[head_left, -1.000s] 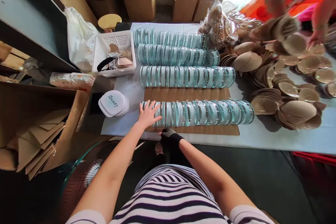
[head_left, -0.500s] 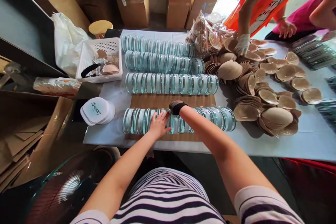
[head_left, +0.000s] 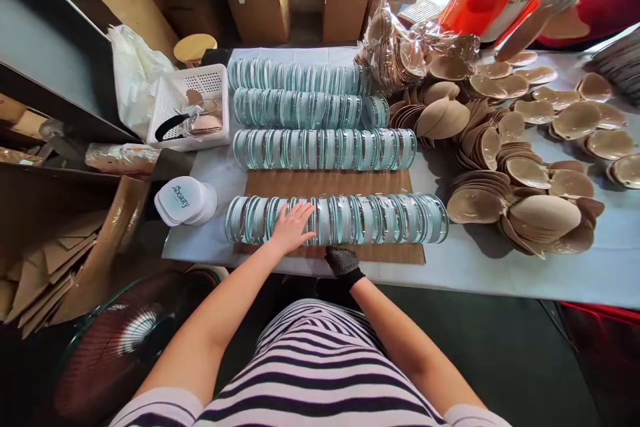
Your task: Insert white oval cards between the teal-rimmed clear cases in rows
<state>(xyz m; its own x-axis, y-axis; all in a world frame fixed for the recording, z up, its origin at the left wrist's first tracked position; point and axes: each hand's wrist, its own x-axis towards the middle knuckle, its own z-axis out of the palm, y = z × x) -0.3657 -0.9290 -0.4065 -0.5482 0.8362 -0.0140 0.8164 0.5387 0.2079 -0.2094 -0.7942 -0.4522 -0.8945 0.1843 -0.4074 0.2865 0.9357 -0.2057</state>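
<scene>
A pale-covered bench (head_left: 500,267) is loaded with a brown cardboard sheet (head_left: 325,181), four rows of clear round cases (head_left: 320,149), a white basket (head_left: 193,107), stacked white lids (head_left: 185,200) and scattered beige pads (head_left: 530,167).

Right hand (head_left: 342,260) pulls back off the near row of cases (head_left: 336,219) to the table edge; left hand (head_left: 291,227) stays flat on it, slightly left.
</scene>
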